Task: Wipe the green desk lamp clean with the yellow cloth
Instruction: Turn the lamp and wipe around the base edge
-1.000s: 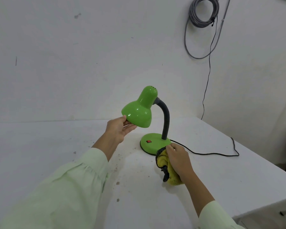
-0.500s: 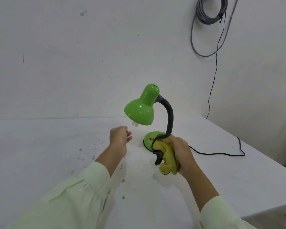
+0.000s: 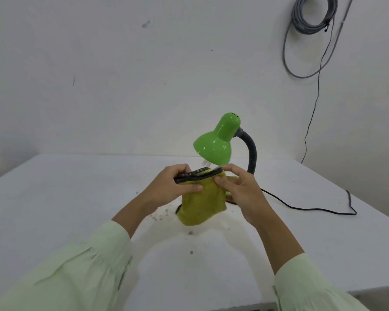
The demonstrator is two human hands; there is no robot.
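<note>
left hand: my left hand point(image 3: 173, 187) pinches the top-left edge of the yellow cloth point(image 3: 202, 203), thumb across the front, fingers behind.
right hand: my right hand point(image 3: 240, 189) pinches the top-right corner, thumb in front, index finger along the dark top hem.
cloth: stretched between both hands, folded, hanging down in front of me; whether the lower end touches the table point(image 3: 54, 198) I can't tell.
lamp vs grip: green desk lamp point(image 3: 213, 144) stands upright just behind the cloth, apart from both hands. The shade sits above and right of the grip, tilted down-left; the base is mostly hidden behind cloth and right hand (only a green sliver shows).
neck: dark flexible neck point(image 3: 253, 153) curves from the shade down behind my right hand.
cord: black cord point(image 3: 301, 207) runs right across the table.
table: white, with dark specks point(image 3: 162, 215) beside the cloth's lower end.
wall: grey cable coil point(image 3: 312, 14) hangs top right.
sleeves: pale green, both arms.
</note>
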